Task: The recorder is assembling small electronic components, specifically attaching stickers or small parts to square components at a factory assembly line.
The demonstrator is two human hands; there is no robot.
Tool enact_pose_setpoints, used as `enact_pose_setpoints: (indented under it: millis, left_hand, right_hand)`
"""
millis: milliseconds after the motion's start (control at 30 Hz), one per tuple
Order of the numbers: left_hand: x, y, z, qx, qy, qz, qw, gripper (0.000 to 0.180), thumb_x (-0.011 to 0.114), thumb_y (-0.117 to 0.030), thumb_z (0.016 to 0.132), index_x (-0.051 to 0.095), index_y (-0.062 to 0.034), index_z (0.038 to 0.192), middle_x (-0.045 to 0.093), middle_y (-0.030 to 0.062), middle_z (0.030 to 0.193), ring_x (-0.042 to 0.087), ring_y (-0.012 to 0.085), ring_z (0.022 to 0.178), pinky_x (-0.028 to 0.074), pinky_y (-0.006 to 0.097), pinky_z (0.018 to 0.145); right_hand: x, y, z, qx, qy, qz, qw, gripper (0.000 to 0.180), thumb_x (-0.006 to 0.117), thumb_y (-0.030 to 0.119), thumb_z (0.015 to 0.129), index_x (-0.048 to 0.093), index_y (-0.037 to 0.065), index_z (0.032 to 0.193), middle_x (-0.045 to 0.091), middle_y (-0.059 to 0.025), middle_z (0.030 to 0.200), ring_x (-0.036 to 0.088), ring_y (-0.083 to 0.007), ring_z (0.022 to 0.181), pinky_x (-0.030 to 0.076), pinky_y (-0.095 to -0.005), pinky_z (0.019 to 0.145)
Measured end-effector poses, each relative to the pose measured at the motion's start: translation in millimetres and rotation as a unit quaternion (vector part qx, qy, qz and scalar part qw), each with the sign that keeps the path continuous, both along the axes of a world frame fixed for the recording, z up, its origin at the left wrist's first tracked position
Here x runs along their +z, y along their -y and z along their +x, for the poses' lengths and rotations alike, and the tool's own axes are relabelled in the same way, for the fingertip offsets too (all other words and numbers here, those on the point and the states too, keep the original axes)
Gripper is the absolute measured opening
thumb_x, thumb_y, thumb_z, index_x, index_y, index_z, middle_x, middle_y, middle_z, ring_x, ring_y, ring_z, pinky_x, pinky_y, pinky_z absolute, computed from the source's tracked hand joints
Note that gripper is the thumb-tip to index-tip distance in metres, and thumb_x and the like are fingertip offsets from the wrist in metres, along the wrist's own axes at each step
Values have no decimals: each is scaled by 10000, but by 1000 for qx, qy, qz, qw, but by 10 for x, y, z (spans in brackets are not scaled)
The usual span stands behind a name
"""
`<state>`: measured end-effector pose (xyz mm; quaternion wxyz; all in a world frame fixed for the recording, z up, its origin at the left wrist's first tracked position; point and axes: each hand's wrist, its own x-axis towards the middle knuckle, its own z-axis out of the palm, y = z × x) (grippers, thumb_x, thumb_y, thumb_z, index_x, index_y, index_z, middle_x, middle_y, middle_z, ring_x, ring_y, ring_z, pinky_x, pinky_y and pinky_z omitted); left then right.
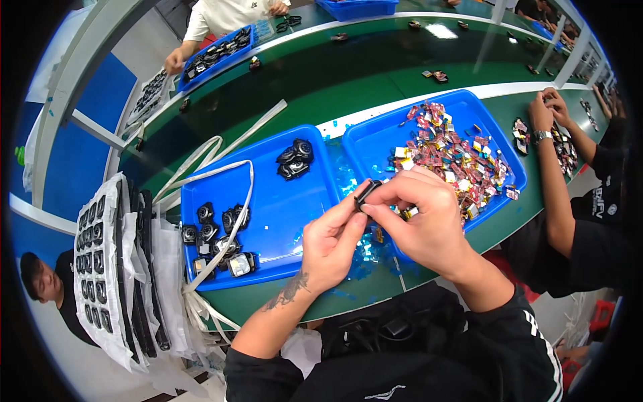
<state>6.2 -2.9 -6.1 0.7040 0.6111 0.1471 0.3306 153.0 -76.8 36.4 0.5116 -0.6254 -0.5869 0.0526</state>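
Note:
Between my two hands, above the gap separating two blue trays, is a small black casing (367, 194). My left hand (331, 241) pinches its lower left side between thumb and fingers. From the right, my right hand (418, 204) grips the same casing with thumb and forefinger. The left blue tray (288, 221) holds black camera-like units (295, 159) at its back and more at its front left, one showing a pale square face. In the right blue tray (368, 137) lies a heap of small red, yellow and silver battery-like pieces (455, 157), partly hidden by my right hand.
White straps (251, 181) trail over the left tray. Beside it stand stacked trays of black units (94, 261). Past a white rail runs a green conveyor (301, 80) with scattered parts. Co-workers' hands (546, 110) are busy at the right; another person (221, 20) works across the conveyor.

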Motion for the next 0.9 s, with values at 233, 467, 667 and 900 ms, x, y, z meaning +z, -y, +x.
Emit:
enact_pose_setpoints:
  millis: [233,467,667,900]
  left_hand:
    - [-64,3,-34,-9,-17,26,999,441,505,-58,983,398,100,1380,535,206,1317,552,269,1192,460,382,1010]
    - [-83,8,-18,-30,54,-52,997,454,511,-109,992,394,93,1382,533,213,1311,564,276,1171,468,403,1000]
    - [-133,10,-45,-16,39,5,999,484,524,-123,989,373,90,1396,529,212,1312,551,269,1185,466,398,997]
    - [-5,-4,56,-20,120,-96,988,456,516,-60,981,395,58,1404,536,140,1331,558,181,1164,487,320,963]
  right_hand:
    - [-49,18,-35,17,-93,-14,995,134,765,15,680,659,41,757,483,-71,849,502,-197,835,421,-314,721]
    - [-134,-24,-92,63,-373,5,926,367,782,42,721,508,58,965,482,-89,1049,506,-162,964,458,-320,767]
    - [-117,-6,-103,161,-489,-38,856,389,736,5,784,424,68,1007,510,-106,1122,557,-122,949,495,-274,773]
    - [-86,-103,-87,182,-571,-39,799,384,725,31,817,454,52,1089,549,-71,1058,553,-99,940,486,-233,755]
